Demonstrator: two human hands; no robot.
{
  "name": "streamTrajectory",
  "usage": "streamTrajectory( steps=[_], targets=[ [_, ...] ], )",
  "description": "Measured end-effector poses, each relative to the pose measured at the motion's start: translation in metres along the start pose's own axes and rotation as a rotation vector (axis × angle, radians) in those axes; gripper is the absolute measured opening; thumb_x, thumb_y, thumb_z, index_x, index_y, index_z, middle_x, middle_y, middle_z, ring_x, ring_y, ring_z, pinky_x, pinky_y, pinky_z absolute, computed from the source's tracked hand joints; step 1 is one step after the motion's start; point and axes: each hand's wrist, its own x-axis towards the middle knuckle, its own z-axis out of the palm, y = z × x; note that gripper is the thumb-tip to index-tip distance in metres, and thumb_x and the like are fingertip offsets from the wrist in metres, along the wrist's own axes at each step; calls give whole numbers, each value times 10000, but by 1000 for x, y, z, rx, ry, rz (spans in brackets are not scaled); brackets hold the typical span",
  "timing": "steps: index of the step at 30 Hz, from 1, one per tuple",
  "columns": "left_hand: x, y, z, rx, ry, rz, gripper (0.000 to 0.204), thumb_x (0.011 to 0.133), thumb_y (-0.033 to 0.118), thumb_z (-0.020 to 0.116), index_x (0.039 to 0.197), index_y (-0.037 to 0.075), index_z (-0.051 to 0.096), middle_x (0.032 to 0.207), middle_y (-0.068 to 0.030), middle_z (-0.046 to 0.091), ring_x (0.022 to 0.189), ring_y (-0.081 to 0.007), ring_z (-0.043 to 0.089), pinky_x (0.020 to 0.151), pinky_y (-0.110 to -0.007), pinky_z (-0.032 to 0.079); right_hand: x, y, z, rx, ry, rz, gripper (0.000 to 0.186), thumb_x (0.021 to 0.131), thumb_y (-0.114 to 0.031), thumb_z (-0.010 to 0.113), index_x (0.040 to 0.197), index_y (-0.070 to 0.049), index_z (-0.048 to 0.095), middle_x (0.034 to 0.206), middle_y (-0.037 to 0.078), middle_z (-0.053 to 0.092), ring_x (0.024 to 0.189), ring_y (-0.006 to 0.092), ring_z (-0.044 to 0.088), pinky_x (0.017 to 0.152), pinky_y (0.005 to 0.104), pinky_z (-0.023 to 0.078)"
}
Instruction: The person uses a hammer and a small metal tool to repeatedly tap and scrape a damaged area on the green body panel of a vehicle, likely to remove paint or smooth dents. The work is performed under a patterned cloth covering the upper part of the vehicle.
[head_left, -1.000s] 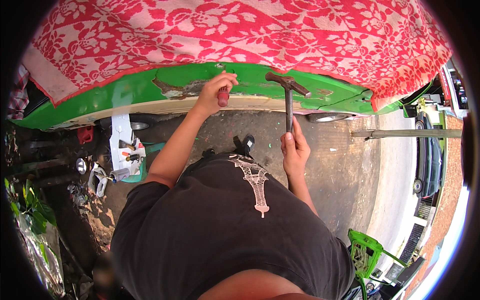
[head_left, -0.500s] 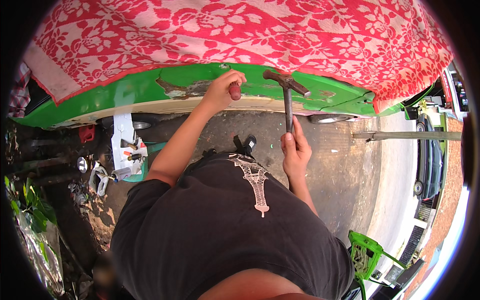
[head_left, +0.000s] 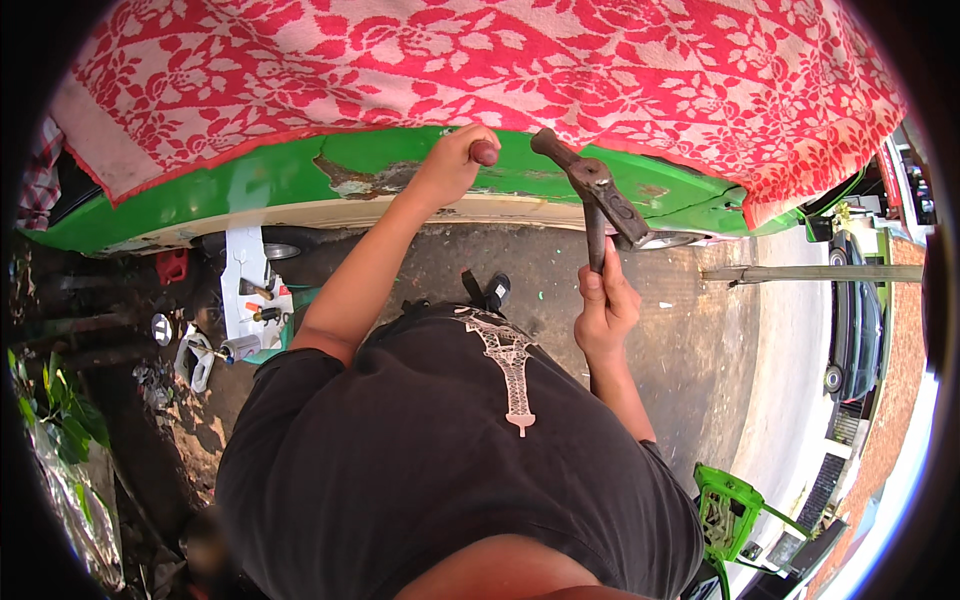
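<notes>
Brown hammer (head_left: 594,188), head aslant — reddish handle (head_left: 484,153) to its left.

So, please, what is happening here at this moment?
The person stands beside a chipped green vehicle, partly covered by a red floral cloth. The left hand grips a red-handled tool; its other end cannot be made out. The right hand holds a hammer by the handle, with its head apart from the left hand's tool.
</notes>
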Motion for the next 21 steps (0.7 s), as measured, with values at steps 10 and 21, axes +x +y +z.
streamTrajectory(
  steps=[10,21],
  targets=[
    [11,-17,-3,-112,44,0,162,858,-55,550,997,13,598,929,-129,647,851,-238,612,802,-332,475,-2,5,4,189,29,233,383,957,-80,611,1339,-72,605,768,73,619,662,93,542,656,232,455],
    [8,-6,6,-53,2,-51,135,872,-15,558,999,20,590,843,-129,597,767,-241,545,754,-335,460,16,1,-14,-31,-63,100,393,933,-32,620,1323,4,590,1159,206,693,789,171,666,750,289,514]
  ],
)
